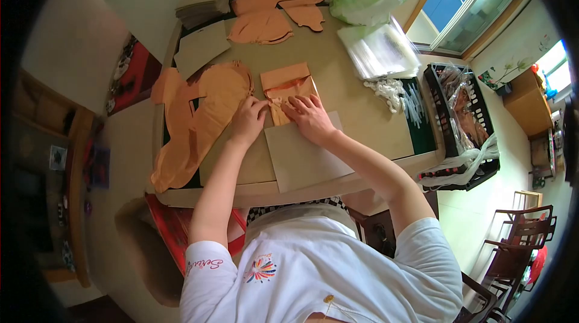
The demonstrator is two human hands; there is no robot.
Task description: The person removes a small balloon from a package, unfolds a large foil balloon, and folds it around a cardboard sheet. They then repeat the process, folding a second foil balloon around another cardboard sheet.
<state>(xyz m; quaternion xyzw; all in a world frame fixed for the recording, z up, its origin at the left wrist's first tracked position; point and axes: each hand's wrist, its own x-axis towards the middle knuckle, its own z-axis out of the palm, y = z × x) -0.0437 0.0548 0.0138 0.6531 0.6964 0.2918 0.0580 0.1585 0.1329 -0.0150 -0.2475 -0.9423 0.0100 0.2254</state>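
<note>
A folded orange garment (288,79) lies at the middle of the table, its lower end over the top edge of a pale cardboard sheet (306,153). My right hand (310,119) rests on the garment's right side, its fingers spread. At the garment's left edge is my left hand (248,119), thumb and forefinger close together; whether cloth is between them is too small to tell. To the left of that hand lies a larger unfolded orange garment (208,106).
Clear plastic sleeves (381,48), a green-white bag (368,2) and white strings (389,94) are at the right. More orange garments (259,24) and a cardboard stack (204,3) lie at the back. A black crate (461,106) stands beyond the right edge.
</note>
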